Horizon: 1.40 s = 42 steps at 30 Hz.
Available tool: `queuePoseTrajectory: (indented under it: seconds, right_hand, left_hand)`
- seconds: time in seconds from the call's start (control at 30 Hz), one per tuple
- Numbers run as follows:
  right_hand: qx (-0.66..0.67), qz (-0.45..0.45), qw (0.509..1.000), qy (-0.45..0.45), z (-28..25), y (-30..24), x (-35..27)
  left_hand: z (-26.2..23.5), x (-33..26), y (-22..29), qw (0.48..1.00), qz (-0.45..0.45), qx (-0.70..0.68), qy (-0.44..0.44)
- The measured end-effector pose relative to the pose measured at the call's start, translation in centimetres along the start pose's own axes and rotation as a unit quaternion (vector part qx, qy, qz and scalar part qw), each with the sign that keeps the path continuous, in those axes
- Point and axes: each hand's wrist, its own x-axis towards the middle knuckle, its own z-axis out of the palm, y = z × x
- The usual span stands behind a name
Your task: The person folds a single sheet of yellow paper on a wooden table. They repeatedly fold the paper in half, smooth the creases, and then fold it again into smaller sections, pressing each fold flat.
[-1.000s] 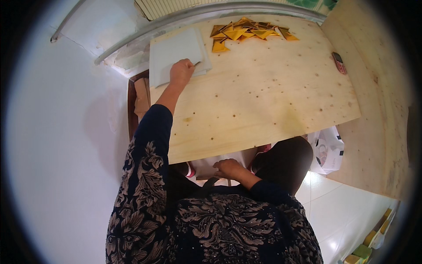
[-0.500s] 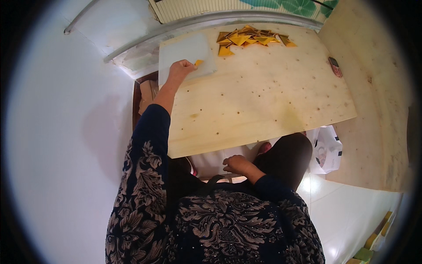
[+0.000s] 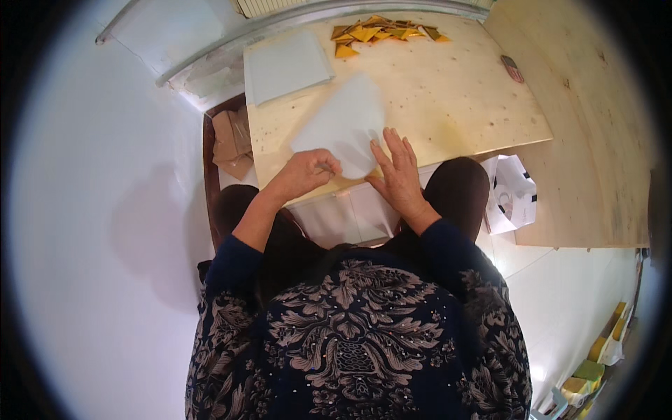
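A thin whitish sheet [image 3: 343,119], blurred by motion, lies slanted over the near part of the wooden table [image 3: 448,112]. My left hand [image 3: 308,171] is closed in a pinch at its near edge. Beside the sheet's right edge is my right hand [image 3: 400,178], with fingers stretched out and apart; its fingertips are at the edge, and I cannot tell how firmly they touch. At the table's far left sits a flat whitish stack of similar sheets [image 3: 288,66].
Folded gold triangles [image 3: 378,33] are heaped along the far edge. A red mobile phone [image 3: 512,68] lies far right, near an upright wooden board [image 3: 581,126]. Below the table are a white bag [image 3: 514,192] at right and brown cardboard [image 3: 231,136] at left.
My left hand has come back from the stack toward me, bringing a sheet; a small yellow patch showed at its fingertips before. My right hand has risen from my lap to the table edge.
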Motion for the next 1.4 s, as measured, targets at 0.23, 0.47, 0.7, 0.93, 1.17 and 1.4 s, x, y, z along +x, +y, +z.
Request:
queuePoseTrajectory:
  seconds: [0.23,0.47,0.7,0.93,1.17,1.4]
  right_hand:
    - [-0.046,0.001,0.999,-0.01,1.8,2.0,-1.8]
    - [0.056,0.027,0.997,-0.035,3.3,3.7,-2.1]
    - [0.227,0.128,0.965,-0.002,2.7,5.2,2.4]
    - [0.433,0.243,0.866,-0.059,0.3,3.0,2.7]
    - [0.428,0.38,0.813,-0.101,3.0,-0.3,-3.9]
    - [0.44,0.338,0.827,-0.088,3.4,-1.6,-5.5]
  left_hand:
    - [-2.9,-5.3,-5.2,0.994,-0.036,0.014,0.1]
    - [-3.8,-5.1,-11.9,0.981,-0.089,-0.075,0.155]
    - [-4.5,-3.0,-11.9,0.936,-0.076,-0.187,0.287]
    - [-4.1,-3.6,-9.9,0.936,-0.123,-0.14,0.3]
    - [-0.9,-6.3,-5.4,0.881,-0.069,0.139,0.447]
    - [6.1,-2.3,0.9,0.922,0.169,0.314,0.151]
